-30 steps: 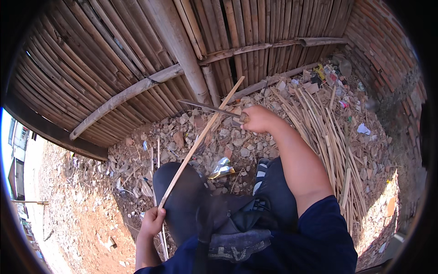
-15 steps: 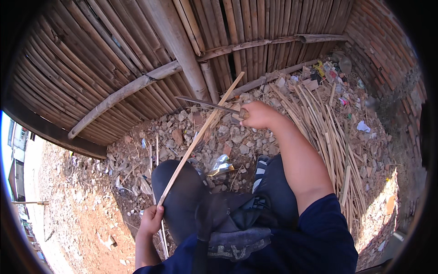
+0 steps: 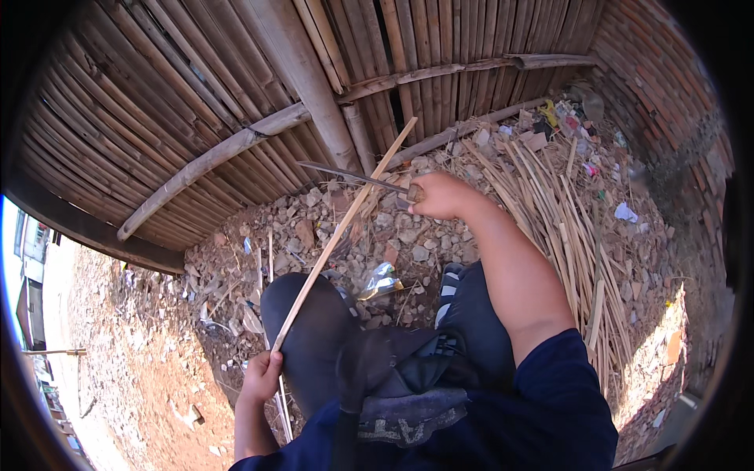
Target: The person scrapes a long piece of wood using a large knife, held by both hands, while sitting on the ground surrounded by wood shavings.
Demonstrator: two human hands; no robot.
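Note:
My left hand point(image 3: 261, 378) is closed around the lower end of a long, pale bamboo strip point(image 3: 330, 248), which slants up and away to the right across my left knee. In my right hand point(image 3: 440, 195) is the handle of a knife point(image 3: 353, 176) with a long, narrow blade pointing left. That blade crosses the upper part of the strip and appears to lie against it. Beyond the blade, the far end of the strip reaches up before the bamboo wall.
A heap of split bamboo strips point(image 3: 561, 235) lies to my right. Ahead stands a bamboo-slat wall point(image 3: 204, 102), with a brick wall point(image 3: 660, 86) on the right. Rubble covers the ground around my feet, with a shiny wrapper point(image 3: 381, 282) between them. A few thin strips point(image 3: 281, 404) lie beside my left leg.
The knife and my right hand have shifted very slightly left and up along the strip. Both hands keep their hold, and the strip stays at nearly the same slant.

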